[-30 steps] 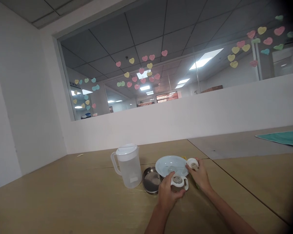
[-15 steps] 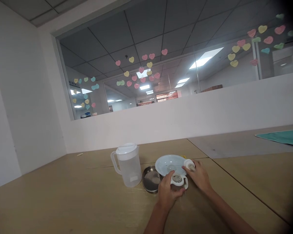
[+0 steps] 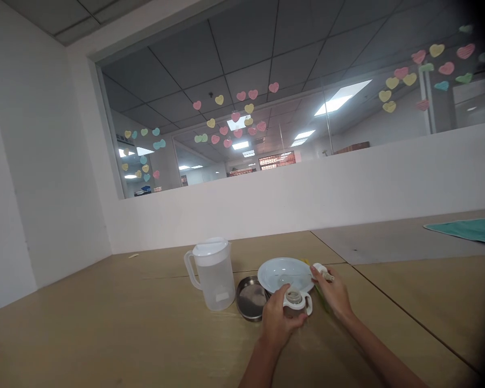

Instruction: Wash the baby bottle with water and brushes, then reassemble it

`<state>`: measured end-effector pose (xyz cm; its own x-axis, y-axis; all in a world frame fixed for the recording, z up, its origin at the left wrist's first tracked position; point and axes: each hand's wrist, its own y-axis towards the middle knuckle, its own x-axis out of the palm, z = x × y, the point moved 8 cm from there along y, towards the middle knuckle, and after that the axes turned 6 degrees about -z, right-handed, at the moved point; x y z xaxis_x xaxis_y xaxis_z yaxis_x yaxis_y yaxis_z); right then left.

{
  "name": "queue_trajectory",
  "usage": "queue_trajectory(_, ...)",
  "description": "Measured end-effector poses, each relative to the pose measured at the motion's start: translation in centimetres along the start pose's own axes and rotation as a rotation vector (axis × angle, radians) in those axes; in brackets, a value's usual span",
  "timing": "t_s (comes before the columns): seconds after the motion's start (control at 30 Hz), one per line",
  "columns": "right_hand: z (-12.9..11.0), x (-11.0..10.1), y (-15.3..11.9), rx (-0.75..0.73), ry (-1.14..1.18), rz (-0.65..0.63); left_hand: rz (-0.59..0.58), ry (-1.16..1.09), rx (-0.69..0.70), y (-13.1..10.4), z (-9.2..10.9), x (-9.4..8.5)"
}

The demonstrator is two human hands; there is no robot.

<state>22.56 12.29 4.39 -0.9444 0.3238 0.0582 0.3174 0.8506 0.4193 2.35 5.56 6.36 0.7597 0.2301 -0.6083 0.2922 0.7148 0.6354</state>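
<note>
My left hand [image 3: 278, 319] is closed round a small clear bottle [image 3: 294, 299] with a white collar and a loop handle; its top is uncovered. My right hand [image 3: 334, 291] grips a white cap [image 3: 321, 270] with a pale spout-like part, to the right of a light blue bowl [image 3: 281, 268]. Something clear lies in the bowl. A round metal tin [image 3: 251, 298] sits left of my left hand. Further left stands a translucent plastic pitcher [image 3: 216, 277] with a white lid, upright, its handle to the left.
Beneath my right hand, a thin yellow-green item [image 3: 322, 300] lies on the wooden table [image 3: 145, 328]. A teal cloth [image 3: 469, 229] is at the far right. Behind the table rises a white wall [image 3: 267, 199] with a window bearing heart-shaped notes.
My right hand has moved slightly right, away from the bottle, and the cap in it has turned. The yellow-green item shows more. My left hand keeps its hold on the bottle.
</note>
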Motion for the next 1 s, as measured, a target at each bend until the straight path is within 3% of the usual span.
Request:
queue_trajectory(0.1, -0.7, 1.4, -0.6, -0.036, -0.129, -0.146, 0.004, 0.003, -0.003, -0.1, 0.2, 0.0)
queue_trajectory(0.37, -1.7, 2.0, -0.8, -0.167, -0.269, -0.247, 0.011, 0.018, 0.008, -0.2, 0.3, -0.1)
queue_trajectory(0.53, -1.9, 1.0, 0.0, -0.237, -0.228, -0.117, 0.014, 0.010, 0.018, -0.1, 0.1, -0.1)
queue_trajectory(0.63, -1.5, 0.4, 0.3, -0.199, -0.174, -0.052, 0.018, 0.011, 0.019, -0.1, 0.1, 0.0)
queue_trajectory(1.0, -3.0, -0.5, -0.5, -0.277, -0.144, -0.004, 0.006, 0.013, 0.003, -0.2, 0.3, -0.1)
